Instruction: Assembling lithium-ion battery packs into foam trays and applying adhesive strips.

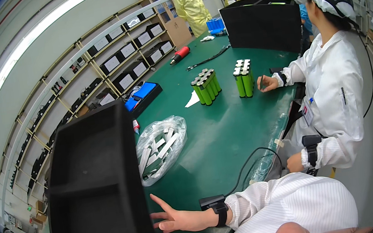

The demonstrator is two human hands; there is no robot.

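Observation:
My right hand reaches in from the right in a white sleeve, a black device strapped at its wrist. Its fingers are spread, and it holds nothing that I can see. Some fingertips pass behind the edge of a large black divided tray, which stands close on the left; whether they touch it I cannot tell. My left hand is out of view. Beyond my fingers lies a clear plastic bag with white and grey strips inside. Two packs of green cylindrical cells, one pack and another, stand upright farther off.
A co-worker's hand is beside the right pack. On the green table are a black cable, a black box with blue pieces, a red tool and a tall black box. Shelves stand left.

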